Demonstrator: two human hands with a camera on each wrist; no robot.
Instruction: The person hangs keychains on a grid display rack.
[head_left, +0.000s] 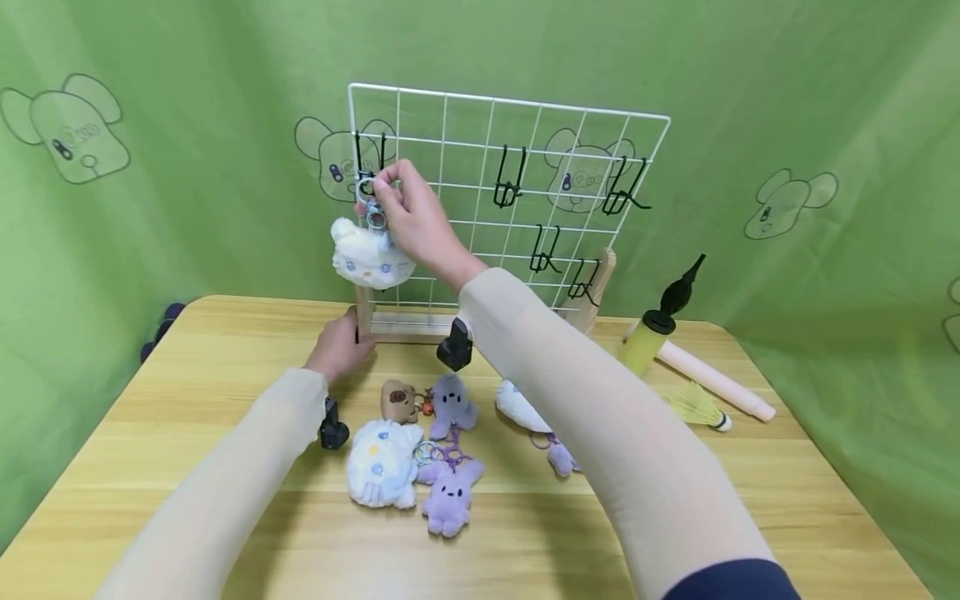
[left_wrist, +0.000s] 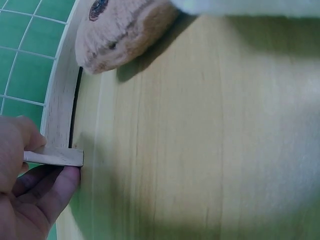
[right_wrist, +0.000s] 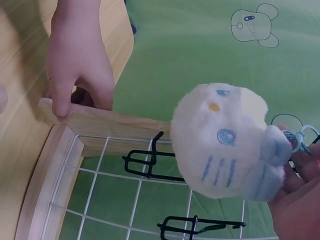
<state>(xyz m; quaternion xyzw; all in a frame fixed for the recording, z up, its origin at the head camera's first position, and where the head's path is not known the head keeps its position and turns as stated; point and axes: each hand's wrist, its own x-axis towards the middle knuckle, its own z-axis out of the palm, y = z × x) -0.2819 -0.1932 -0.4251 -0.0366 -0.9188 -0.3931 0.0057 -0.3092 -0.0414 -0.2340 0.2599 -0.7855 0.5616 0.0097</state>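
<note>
My right hand (head_left: 420, 217) pinches the ring of a white cat-head plush keychain (head_left: 367, 257) at the upper left of a white wire grid rack (head_left: 510, 102). The ring is right by a black hook there, and the plush hangs below my fingers. In the right wrist view the plush (right_wrist: 215, 145) shows blue eyes, a yellow nose and a pale blue bow. My left hand (head_left: 341, 346) grips the rack's wooden side piece (left_wrist: 55, 156) low down, thumb on one face and fingers on the other.
More black hooks (head_left: 508, 193) sit on the grid. In front lie a white cat plush (head_left: 382, 467), a brown plush (head_left: 399, 402), purple plushes (head_left: 447, 500) and a partly hidden white plush (head_left: 517, 406). At right are a yellow pump (head_left: 643, 346), a pink tube (head_left: 716, 382) and a shuttlecock (head_left: 697, 404).
</note>
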